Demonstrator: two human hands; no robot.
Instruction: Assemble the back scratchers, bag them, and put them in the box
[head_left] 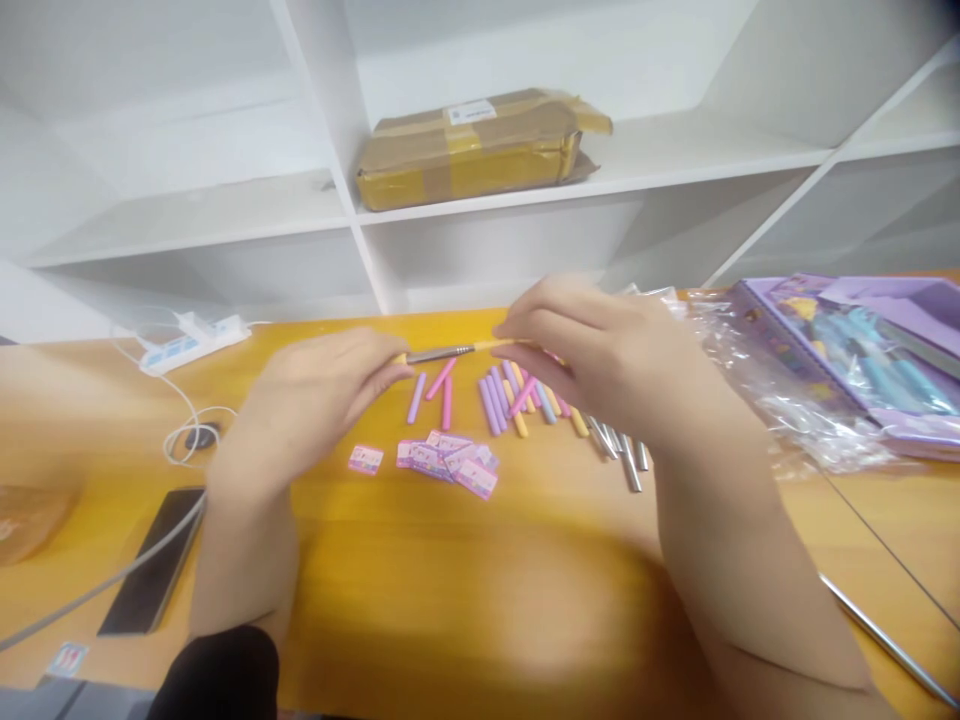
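My left hand (330, 385) pinches the left end of a slim yellow pen (441, 354) with a bare silver middle section. At its other end my right hand (600, 350) has closed its fingers on the yellow part. The pen is level above the table, and both its tips are hidden in my fingers. Under it lie pink and purple tubes (448, 402). A group of purple, yellow, pink and blue tubes (495, 400) lies below my right hand, beside several silver tubes (630, 465). Small pink printed cards (450, 460) overlap in a pile, with a single card (365, 459) to its left.
A purple box (795, 340) with blue items and clear plastic wrap (720, 350) lie at the right. A silver rod (885, 635) is nearer. At left are a phone (154, 560), cables and a power strip (195, 345). A taped carton (480, 150) sits on the white shelf.
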